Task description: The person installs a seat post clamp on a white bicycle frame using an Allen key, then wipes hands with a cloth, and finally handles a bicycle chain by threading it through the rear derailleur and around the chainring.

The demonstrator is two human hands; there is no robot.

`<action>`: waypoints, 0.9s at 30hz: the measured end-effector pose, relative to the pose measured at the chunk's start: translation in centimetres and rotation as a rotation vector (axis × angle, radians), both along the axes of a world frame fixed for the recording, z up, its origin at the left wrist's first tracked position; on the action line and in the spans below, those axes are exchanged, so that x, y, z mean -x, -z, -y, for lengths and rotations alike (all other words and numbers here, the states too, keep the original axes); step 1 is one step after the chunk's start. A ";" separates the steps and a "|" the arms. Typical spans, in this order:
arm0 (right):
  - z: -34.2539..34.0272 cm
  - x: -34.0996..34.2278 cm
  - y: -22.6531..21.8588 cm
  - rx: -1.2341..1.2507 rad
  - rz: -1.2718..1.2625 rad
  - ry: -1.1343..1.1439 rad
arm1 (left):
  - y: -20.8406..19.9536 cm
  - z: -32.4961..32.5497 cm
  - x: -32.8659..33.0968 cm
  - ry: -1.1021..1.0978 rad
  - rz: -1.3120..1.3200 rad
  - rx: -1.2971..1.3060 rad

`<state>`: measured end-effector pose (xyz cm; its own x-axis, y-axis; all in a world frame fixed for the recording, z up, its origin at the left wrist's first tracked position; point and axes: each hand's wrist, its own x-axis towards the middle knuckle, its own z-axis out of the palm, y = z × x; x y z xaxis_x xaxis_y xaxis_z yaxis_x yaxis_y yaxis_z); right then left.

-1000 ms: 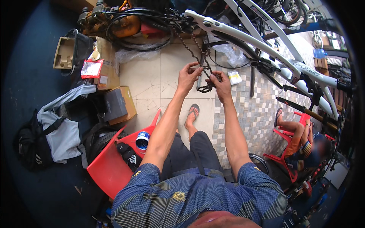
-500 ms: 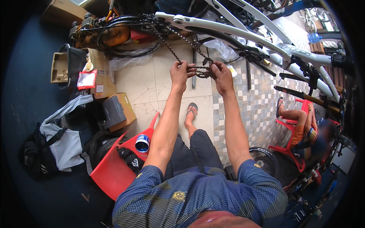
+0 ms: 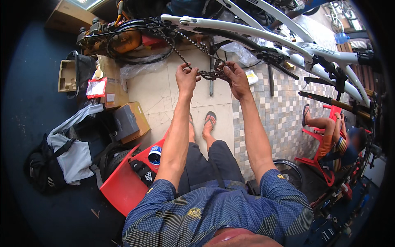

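Note:
Both my hands are raised in front of me, pinching a dark bicycle chain (image 3: 212, 75). Its bunched, looped strands hang between them. From there the chain (image 3: 176, 49) runs up toward the rear of a white bicycle frame (image 3: 247, 33). On the left, my left hand (image 3: 187, 79) has its fingers closed on the chain. My right hand (image 3: 238, 80) grips the other end of the bunch, thumb and fingers pressed together. Which links lie under the fingertips is hidden.
A red plastic chair (image 3: 123, 185) at my left holds a blue-and-white can (image 3: 155, 154). Cardboard boxes (image 3: 138, 119) and a grey-black bag (image 3: 74, 158) stand farther left. At right a person sits on another red chair (image 3: 314, 154). A dark bar (image 3: 211, 84) stands under the chain.
My left hand has moved slightly left, and the chain strands between my hands look more bunched. My other foot has come into view.

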<state>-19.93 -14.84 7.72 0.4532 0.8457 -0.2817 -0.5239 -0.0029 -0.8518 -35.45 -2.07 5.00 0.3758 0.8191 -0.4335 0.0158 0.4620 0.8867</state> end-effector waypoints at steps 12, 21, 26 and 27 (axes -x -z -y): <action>-1.2 0.7 0.6 -0.125 -0.183 0.013 | -0.2 -0.1 -0.2 -0.100 0.498 0.492; -0.8 0.2 1.2 0.026 -0.099 -0.053 | 0.6 -0.1 -0.1 -0.193 0.636 0.439; -0.6 0.1 1.1 0.061 -0.104 -0.073 | 0.5 0.0 0.1 -0.154 0.639 0.456; -0.6 0.1 1.1 0.063 -0.106 -0.074 | 0.5 0.0 0.1 -0.148 0.634 0.448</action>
<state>-20.04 -14.26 6.63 0.3554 0.8546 -0.3785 -0.6076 -0.0965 -0.7884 -35.55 -2.09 4.52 0.5623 0.6780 -0.4734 -0.5202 0.7350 0.4350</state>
